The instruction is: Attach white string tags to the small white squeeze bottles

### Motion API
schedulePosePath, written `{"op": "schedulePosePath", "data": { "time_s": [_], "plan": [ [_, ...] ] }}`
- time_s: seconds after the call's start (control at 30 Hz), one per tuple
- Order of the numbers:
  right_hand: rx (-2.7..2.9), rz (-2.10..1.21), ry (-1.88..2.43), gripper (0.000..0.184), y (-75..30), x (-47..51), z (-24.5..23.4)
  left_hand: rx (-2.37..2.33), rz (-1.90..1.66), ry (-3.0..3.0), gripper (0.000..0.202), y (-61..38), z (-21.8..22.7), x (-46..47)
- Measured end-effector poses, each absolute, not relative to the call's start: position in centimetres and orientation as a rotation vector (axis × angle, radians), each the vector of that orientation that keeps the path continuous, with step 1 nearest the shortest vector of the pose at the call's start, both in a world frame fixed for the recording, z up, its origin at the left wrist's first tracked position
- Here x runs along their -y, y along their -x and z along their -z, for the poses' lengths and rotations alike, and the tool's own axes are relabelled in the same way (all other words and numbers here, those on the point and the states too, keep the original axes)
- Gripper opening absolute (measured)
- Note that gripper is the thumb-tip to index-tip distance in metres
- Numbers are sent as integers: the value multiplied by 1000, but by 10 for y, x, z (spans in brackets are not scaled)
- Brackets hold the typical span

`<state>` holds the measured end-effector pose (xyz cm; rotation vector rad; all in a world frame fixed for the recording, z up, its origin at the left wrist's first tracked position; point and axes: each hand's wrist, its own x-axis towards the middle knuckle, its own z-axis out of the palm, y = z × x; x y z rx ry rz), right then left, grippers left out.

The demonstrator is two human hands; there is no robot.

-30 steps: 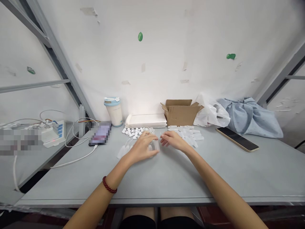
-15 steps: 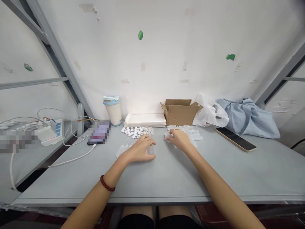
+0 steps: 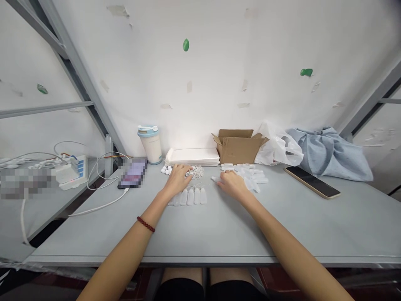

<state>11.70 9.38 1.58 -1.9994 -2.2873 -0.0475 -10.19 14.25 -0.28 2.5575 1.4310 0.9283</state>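
My left hand [image 3: 176, 179] reaches forward onto a heap of small white caps [image 3: 167, 169] and thin white loops [image 3: 197, 171]; its fingers curl down over them, and what they hold is hidden. A row of several small clear plastic pieces [image 3: 191, 196] lies just behind that hand. My right hand [image 3: 230, 183] rests at the edge of a pile of clear plastic tubes [image 3: 250, 174], fingers bent around one clear tube [image 3: 215, 179].
At the back stand a lidded cup [image 3: 150, 144], a stack of white trays [image 3: 192, 156], an open cardboard box [image 3: 238, 147], a plastic bag [image 3: 278, 149] and blue cloth [image 3: 328, 152]. One phone [image 3: 311, 182] lies right, another phone [image 3: 133, 173] with cables left.
My left hand moved forward off the row of clear pieces onto the white caps, uncovering the row. My right hand shifted slightly toward the tube pile.
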Motion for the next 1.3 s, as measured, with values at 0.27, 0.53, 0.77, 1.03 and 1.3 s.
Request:
{"op": "schedulePosePath", "data": {
  "time_s": [0.27,0.53,0.77,1.03,1.3],
  "plan": [
    [2099,-60,1972,17,-112,-96,-12,-1450,-914,-2614,25,97,0,-155],
    [1927,-167,1766,17,-110,-99,-9,-1403,-771,-2623,28,96,3,-153],
    [1797,-221,1621,15,-113,-103,-6,-1428,-849,-2569,18,96,-2,-151],
    [1777,-238,1595,17,-111,-100,-8,-1437,-929,-2512,16,98,1,-154],
    [1789,-246,1571,15,-111,-101,-5,-1497,-926,-2462,18,99,-1,-154]
  ]
}}
